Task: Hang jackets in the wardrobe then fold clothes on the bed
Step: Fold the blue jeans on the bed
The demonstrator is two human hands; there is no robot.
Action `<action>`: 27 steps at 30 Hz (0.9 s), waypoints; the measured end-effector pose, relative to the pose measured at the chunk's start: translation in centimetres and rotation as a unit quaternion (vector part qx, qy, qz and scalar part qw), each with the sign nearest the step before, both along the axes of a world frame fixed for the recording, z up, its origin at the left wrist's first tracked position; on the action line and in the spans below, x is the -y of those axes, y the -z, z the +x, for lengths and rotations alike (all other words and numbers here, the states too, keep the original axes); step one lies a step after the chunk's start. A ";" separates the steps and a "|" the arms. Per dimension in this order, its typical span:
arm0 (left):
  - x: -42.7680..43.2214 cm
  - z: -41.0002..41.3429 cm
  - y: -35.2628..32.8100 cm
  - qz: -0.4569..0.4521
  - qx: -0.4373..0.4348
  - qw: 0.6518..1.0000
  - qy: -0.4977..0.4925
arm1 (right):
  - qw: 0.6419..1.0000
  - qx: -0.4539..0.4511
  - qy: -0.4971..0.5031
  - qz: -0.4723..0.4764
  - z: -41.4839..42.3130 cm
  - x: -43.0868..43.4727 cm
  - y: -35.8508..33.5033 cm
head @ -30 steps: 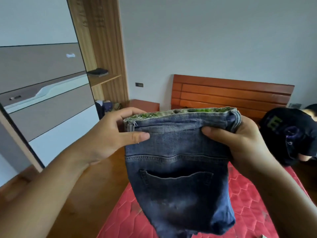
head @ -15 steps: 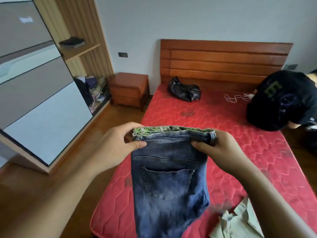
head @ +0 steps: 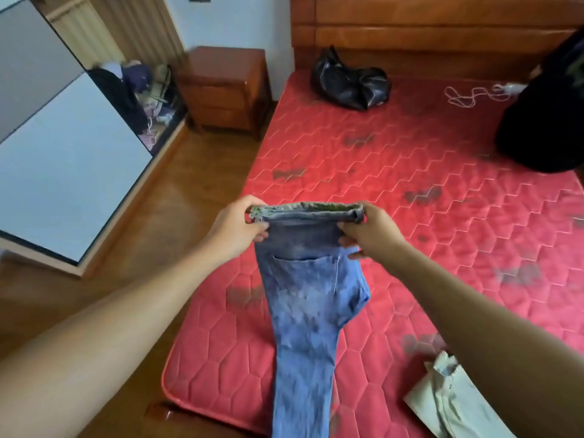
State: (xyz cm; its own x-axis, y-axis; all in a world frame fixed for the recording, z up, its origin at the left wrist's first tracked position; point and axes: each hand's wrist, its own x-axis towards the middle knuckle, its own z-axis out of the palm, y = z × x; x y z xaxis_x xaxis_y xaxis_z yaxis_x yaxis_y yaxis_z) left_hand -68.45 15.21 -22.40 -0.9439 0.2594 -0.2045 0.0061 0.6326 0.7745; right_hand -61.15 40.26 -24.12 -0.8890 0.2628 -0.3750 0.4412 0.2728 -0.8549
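A pair of blue jeans (head: 305,311), folded lengthwise with a back pocket facing me, hangs above the near left corner of the red quilted mattress (head: 426,191). My left hand (head: 235,230) pinches the left end of the waistband. My right hand (head: 368,232) pinches the right end. Both arms are stretched out, and the legs trail down past the bed's front edge. A pale green garment (head: 455,403) lies crumpled on the mattress at the near right.
A black bag (head: 349,82) sits near the wooden headboard (head: 426,30), with a white cord (head: 467,96) beside it. A person in dark clothing (head: 546,105) leans onto the bed's right side. The nightstand (head: 226,86) and the wardrobe (head: 72,165), clothes piled in its open part, stand left.
My view has tipped down toward the bed. Both hands have carried the jeans lower and farther out over the mattress, and the jeans now hang full length.
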 end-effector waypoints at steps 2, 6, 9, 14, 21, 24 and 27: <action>-1.0 -5.3 2.4 0.022 -0.028 0.998 -0.044 | 0.999 -0.027 0.032 -0.009 -5.6 -1.1 2.1; -0.9 -8.8 10.5 0.012 -0.008 0.994 -0.104 | 0.997 -0.018 0.048 0.053 -9.0 -1.6 10.8; 0.6 -2.8 20.4 -0.001 0.106 0.990 -0.088 | 0.995 0.082 0.038 0.053 -3.0 0.1 21.2; 4.0 8.0 35.3 -0.044 0.260 0.958 -0.109 | 0.964 0.258 0.068 0.019 9.2 2.9 34.7; 5.4 15.7 48.0 -0.038 0.320 0.935 -0.149 | 0.937 0.287 0.167 -0.108 15.5 4.8 45.8; 5.5 17.4 49.7 0.006 0.281 0.939 -0.196 | 0.932 0.258 0.189 -0.168 17.0 6.5 47.4; 5.5 19.0 49.4 0.064 0.295 0.932 -0.202 | 0.931 0.230 0.178 -0.219 18.7 8.7 46.8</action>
